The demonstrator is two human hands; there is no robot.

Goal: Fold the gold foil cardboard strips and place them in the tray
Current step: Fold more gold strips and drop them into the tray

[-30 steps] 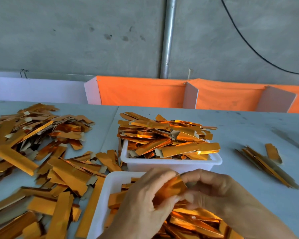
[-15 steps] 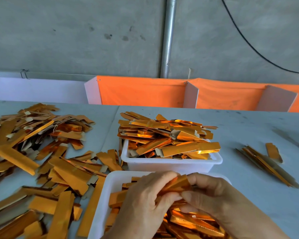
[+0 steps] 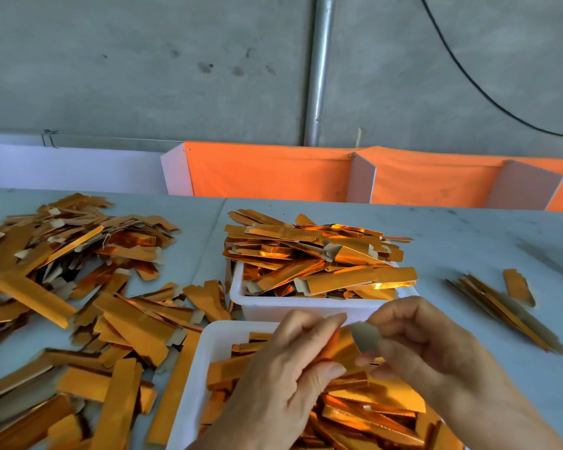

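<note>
Head view shows both hands working one gold foil strip [image 3: 342,350] above the near tray [image 3: 208,345], which already holds a layer of strips. Left hand [image 3: 283,381] has its grip pinched on the strip's left part, thumb below and fingers [image 3: 309,323] curled over the top. Right hand [image 3: 436,349] has its grip pinched on the grey cardboard end tab [image 3: 366,336], which stands turned up from the foil face. The step in hand looks like creasing that tab.

To do it well, I would keep the left pinch close beside the crease line so the body stays flat, then roll the tab over in one firm press, since foil board likely cracks or springs back if bent twice. Releasing straight down should land it in the near tray.

A far tray [image 3: 299,308] just behind is heaped over its rim, and loose strips [image 3: 78,287] cover the bench [image 3: 468,241] to the left.
</note>
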